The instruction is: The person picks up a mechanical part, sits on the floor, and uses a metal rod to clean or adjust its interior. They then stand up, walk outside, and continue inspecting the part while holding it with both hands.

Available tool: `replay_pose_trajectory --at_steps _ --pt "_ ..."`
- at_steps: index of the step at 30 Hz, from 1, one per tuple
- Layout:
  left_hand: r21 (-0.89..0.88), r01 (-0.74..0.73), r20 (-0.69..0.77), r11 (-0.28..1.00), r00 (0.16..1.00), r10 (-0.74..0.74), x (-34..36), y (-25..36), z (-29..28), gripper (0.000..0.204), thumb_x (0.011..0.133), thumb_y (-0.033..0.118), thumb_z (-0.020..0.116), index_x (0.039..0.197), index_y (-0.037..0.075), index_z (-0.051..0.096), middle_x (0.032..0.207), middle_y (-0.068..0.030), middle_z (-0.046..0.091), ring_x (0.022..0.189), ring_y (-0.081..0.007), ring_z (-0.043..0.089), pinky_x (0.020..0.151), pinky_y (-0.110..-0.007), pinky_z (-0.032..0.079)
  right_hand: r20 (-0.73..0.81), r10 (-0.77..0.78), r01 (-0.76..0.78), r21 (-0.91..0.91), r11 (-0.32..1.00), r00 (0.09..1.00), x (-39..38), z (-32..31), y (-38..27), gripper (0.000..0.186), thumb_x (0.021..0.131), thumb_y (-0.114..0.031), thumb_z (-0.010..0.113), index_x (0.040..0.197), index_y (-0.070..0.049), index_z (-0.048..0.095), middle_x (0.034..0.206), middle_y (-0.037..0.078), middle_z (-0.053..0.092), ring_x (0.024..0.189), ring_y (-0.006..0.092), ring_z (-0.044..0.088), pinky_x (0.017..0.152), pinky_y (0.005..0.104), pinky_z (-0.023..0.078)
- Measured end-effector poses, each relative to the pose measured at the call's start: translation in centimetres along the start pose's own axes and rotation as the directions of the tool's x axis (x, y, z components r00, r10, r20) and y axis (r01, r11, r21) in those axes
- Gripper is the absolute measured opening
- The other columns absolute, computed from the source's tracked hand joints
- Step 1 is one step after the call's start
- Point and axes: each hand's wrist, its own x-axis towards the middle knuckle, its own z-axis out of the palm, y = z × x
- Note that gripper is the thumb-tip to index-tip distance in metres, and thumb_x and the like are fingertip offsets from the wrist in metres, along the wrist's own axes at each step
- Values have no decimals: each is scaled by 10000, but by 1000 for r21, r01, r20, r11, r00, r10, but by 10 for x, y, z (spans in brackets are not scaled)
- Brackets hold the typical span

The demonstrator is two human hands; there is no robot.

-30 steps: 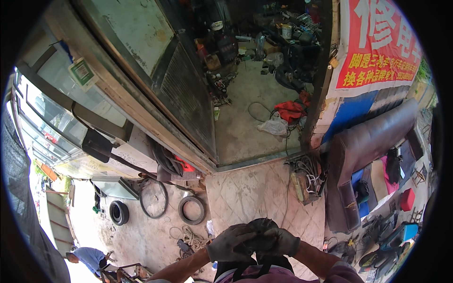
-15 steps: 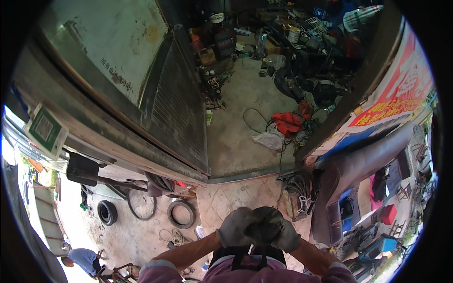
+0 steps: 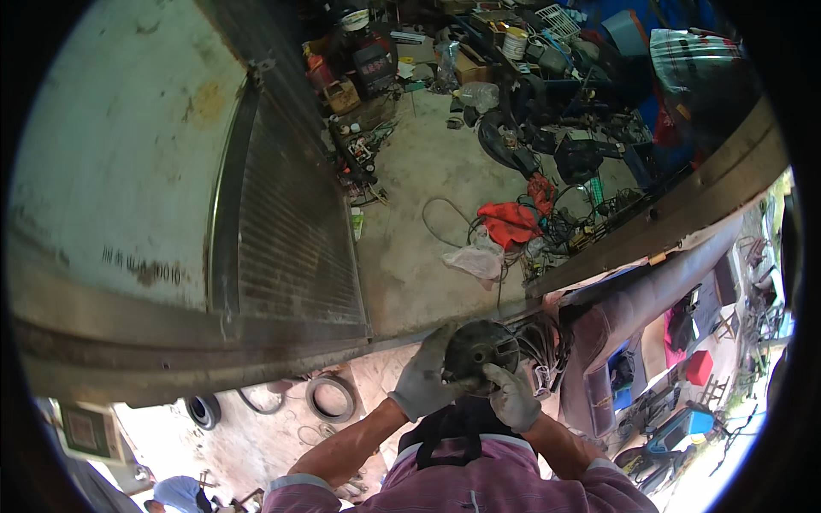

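Note:
My left hand, in a pale grey work glove, grips the left side of a dark round metal disc with a hole at its centre. My right hand, gloved alike, is closed on the disc's lower right, thumb near the hole. The disc is held in front of my body at the doorway's metal threshold.
A metal door stands left. Inside lie a red cloth, cables and piled parts. Outside are tires, a brown padded seat, a red box and a person in blue at lower left.
The view has moved up to the doorway, so the interior and door fill more of it. My hands have turned the disc, and its face with the centre hole now shows.

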Motion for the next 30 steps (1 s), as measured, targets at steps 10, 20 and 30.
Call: replay_pose_trajectory --at_steps 10,20,30 --pt "115 115 104 987 986 -127 108 30 -73 903 843 190 798 1528 -68 271 1476 -272 450 1338 -320 510 1105 -387 423 221 272 -237 -172 956 937 120 0 -104 287 983 -125 609 1255 -31 609 1131 33 676 965 137 645 845 322 543" --pt "-451 132 60 883 991 -117 222 41 -126 651 974 115 645 1515 -57 326 1508 -152 453 1348 -195 464 1115 -339 388 529 342 -620 544 565 777 217 28 -206 726 970 -572 543 1472 -56 454 1405 138 582 1299 253 559 1081 473 455" --pt "-462 59 227 885 972 53 394 -6 -228 553 937 33 642 1452 -8 445 1493 -160 470 1372 -220 454 1147 -371 359 409 373 -552 562 616 833 373 86 -245 636 982 -571 496 1468 -160 485 1439 109 558 1293 318 559 1084 661 395"
